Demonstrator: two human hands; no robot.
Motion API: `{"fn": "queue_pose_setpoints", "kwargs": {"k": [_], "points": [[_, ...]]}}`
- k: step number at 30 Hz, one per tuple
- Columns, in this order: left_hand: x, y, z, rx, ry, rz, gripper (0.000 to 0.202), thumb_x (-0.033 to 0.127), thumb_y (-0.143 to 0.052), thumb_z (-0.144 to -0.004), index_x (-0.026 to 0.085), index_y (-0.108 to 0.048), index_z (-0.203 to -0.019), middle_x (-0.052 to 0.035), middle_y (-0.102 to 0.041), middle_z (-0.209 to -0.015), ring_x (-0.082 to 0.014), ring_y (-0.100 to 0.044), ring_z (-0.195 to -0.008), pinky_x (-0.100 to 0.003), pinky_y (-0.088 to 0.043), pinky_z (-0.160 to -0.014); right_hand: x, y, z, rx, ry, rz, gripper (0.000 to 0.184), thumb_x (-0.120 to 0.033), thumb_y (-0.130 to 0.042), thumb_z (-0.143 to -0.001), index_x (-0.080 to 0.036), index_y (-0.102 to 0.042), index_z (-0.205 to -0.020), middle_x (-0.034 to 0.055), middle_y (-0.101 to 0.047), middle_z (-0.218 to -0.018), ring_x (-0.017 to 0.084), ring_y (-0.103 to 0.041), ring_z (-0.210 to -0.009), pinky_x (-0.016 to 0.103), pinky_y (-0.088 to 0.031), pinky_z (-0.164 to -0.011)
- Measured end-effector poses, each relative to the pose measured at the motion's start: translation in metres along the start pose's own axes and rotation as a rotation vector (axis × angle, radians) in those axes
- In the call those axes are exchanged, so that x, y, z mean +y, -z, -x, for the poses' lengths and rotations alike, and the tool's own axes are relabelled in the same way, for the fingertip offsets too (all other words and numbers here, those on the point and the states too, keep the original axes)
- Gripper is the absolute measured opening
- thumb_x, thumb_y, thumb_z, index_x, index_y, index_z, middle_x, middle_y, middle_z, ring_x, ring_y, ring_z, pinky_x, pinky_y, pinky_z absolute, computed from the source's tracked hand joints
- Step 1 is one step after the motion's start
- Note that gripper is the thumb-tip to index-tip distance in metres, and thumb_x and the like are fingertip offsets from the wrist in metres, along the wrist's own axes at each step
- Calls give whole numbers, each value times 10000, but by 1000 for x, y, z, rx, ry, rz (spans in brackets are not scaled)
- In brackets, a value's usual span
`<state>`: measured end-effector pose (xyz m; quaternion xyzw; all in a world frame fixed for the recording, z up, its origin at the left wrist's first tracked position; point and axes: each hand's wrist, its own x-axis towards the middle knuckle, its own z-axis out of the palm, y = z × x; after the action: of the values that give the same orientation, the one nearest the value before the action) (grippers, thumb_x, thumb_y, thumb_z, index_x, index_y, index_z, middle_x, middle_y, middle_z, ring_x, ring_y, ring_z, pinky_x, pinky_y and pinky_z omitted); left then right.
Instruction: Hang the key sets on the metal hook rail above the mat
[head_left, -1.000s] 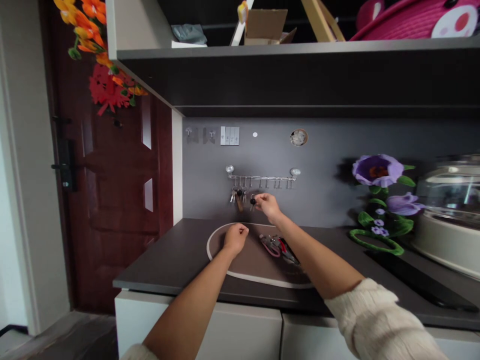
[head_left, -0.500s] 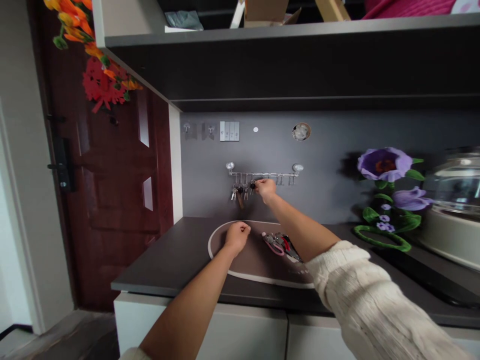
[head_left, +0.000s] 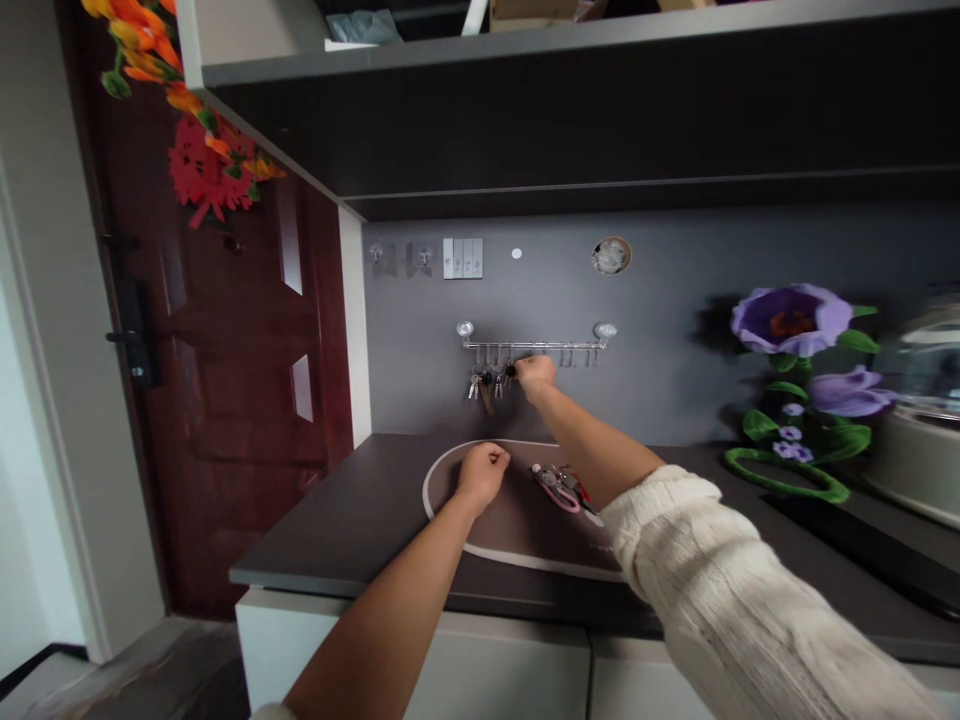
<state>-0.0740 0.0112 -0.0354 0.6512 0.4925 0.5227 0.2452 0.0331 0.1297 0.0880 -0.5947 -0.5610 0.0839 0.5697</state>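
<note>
Key set with black fob [head_left: 511, 371] is up at the hook rail [head_left: 532, 346], just under the bar. Can't tell if its ring is on a hook. Right hand [head_left: 535, 370] sits at the set's 3 o'clock — thumb and fingertips pinched on it. Cream knit sleeve [head_left: 667, 540] pushed up that forearm.

Clock from the key set: other hanging keys [head_left: 475, 384] at 9, slightly low, close by, in several bunches under the rail's left part. Left hand [head_left: 484, 472] at 7, over the mat [head_left: 517, 545] — fingers curled in, tips together; can't tell if anything's inside. Pile with pink and red parts [head_left: 562, 490] at 5, lying on the mat, partly behind the right forearm. Mat lies on the dark counter [head_left: 330, 520].

Further out: switch panel [head_left: 463, 258] at 11, round wall hole [head_left: 612, 256] between 1 and 2, shelf [head_left: 525, 120] at 12. Purple flowers [head_left: 792, 320] at 3, clear-topped appliance [head_left: 919, 450] beyond. Dark red door [head_left: 225, 400] at 9.
</note>
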Motion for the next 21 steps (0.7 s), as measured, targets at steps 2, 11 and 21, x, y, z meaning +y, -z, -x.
{"fn": "queue_pose_setpoints", "kwargs": {"k": [2,11,21], "points": [[0,0,0,-6,5,1,130,206,-490,-719,139,-586,-662,-28,-591,-632,-102,-507,-576,-220,-377,-578,-2,0,1,0,-32,7,176,-216,-512,-626,-137,-665,-660,97,-631,-604,192,-598,-627,258,-420,-559],[-1,-1,-2,-3,38,20,120,209,-495,-715,146,-580,-657,-18,-578,-608,-98,-496,-553,-214,-368,-548,-2,0,7,-31,8,51,149,-207,-515,-619,-159,-656,-634,86,-617,-578,189,-585,-614,266,-413,-559],[1,0,0,-19,62,82,111,188,-494,-716,142,-563,-642,-6,-557,-583,-89,-492,-535,-217,-388,-573,8,5,8,-84,135,29,162,-160,-486,-645,-137,-646,-631,70,-623,-580,147,-582,-588,234,-424,-582]]}}
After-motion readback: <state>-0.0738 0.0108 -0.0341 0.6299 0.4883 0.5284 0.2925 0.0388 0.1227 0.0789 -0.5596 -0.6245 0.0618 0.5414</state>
